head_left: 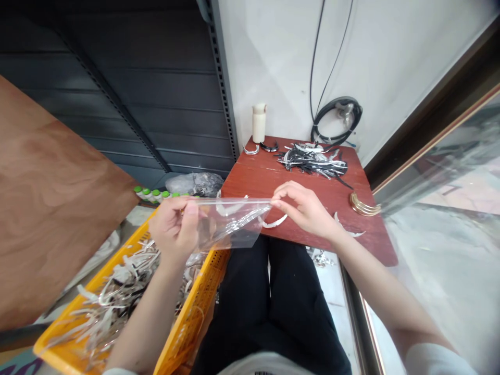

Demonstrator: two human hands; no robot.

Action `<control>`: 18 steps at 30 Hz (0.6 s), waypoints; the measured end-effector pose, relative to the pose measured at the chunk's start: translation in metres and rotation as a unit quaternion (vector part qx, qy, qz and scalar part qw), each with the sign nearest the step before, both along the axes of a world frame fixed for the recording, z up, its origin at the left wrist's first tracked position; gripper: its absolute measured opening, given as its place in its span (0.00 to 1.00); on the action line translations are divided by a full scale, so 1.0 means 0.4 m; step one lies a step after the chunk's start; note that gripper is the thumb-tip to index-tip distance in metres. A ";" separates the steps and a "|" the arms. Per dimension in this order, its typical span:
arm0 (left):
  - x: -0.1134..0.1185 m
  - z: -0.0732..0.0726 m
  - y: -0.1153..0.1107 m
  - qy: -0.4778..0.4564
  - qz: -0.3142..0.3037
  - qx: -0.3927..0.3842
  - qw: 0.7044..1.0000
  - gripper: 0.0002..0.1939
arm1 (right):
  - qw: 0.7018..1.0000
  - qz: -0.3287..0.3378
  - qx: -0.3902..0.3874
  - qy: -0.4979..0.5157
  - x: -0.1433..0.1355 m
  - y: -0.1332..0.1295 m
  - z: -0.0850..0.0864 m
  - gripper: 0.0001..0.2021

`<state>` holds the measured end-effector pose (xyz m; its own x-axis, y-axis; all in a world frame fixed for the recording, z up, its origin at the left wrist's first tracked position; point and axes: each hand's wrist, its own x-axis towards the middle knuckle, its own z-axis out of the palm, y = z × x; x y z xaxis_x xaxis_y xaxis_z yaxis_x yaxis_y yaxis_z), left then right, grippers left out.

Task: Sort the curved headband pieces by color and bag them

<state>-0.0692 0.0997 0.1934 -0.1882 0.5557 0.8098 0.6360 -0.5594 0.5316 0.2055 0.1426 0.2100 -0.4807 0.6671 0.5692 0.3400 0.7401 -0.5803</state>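
The left hand (174,229) and right hand (304,209) hold a clear plastic bag (244,237) taut beside the bench (250,177), fingers pinching its upper corners.

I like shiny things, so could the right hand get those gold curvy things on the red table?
Probably yes: nothing covers the gold curvy things, and they look close. But the right hand pinches the clear bag, so it might need to let go first.

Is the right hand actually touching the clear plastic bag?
Touching. The head view shows the right hand pinching the end of the clear plastic bag's upper edge between thumb and fingers.
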 end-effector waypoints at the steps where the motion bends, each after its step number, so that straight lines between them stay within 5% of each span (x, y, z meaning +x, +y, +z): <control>1: 0.000 -0.005 -0.002 0.000 0.003 -0.010 1.000 0.10 | 1.000 -0.004 -0.008 0.008 0.005 -0.004 -0.008 0.09; 7: -0.013 -0.028 -0.018 -0.015 -0.040 -0.051 0.998 0.07 | 0.996 -0.027 -0.053 0.073 0.001 -0.035 -0.047 0.08; 12: -0.084 -0.018 -0.101 0.052 -0.121 -0.136 0.982 0.05 | 0.991 0.010 -0.106 0.085 -0.024 -0.103 -0.061 0.06; 15: -0.146 -0.014 -0.192 0.094 -0.088 -0.189 0.974 0.11 | 0.988 0.068 -0.126 0.052 -0.055 -0.147 -0.083 0.04; 18: -0.223 -0.033 -0.308 0.077 0.021 -0.260 0.962 0.09 | 0.985 0.114 -0.126 0.011 -0.095 -0.171 -0.125 0.05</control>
<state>-0.1585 -0.0234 0.1802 -0.1196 0.8878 0.4445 0.7461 -0.2150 0.6301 0.1673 0.0742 0.1599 -0.6244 0.6637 0.4120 0.1661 0.6281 -0.7602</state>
